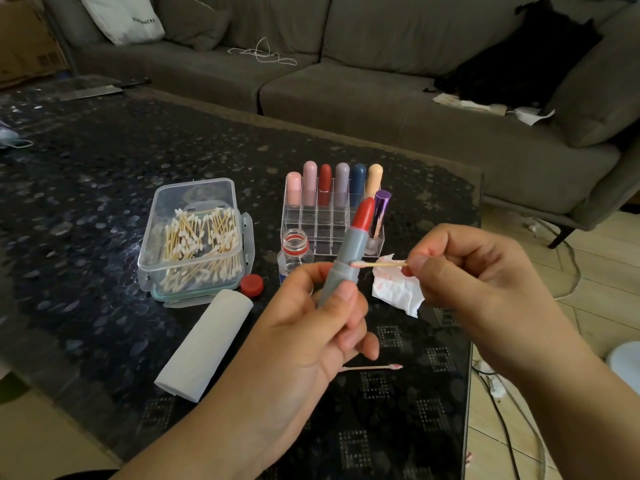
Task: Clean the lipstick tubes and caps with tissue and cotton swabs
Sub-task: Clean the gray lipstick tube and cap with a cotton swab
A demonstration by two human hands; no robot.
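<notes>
1. The left hand (322,320) grips the lower grey barrel of an uncapped lipstick tube (349,258), fingers and thumb curled round it.
2. The right hand (478,282) pinches the wooden stick of a cotton swab (377,264) between thumb and fingertips, with a crumpled, red-smeared tissue (398,289) tucked beneath the same fingers.
3. The relation that matters: the tube's long axis tilts up and slightly right, away from the person, red bullet on top; the swab lies roughly crosswise to it, its tip touching the tube's right side at the step between the narrower upper sleeve and the wider base.
4. Judged from this, the next stroke likely follows that seam round the barrel.
5. The barrel looks matte and smooth, the bullet waxy.
6. Beyond, on the dark patterned worktop (104,188): a used swab (374,367), a tissue roll (207,344), an open small bottle (295,252), its red cap (252,285), a clear box of swabs (195,237), and an acrylic organiser (332,220) holding capped lipsticks.
</notes>
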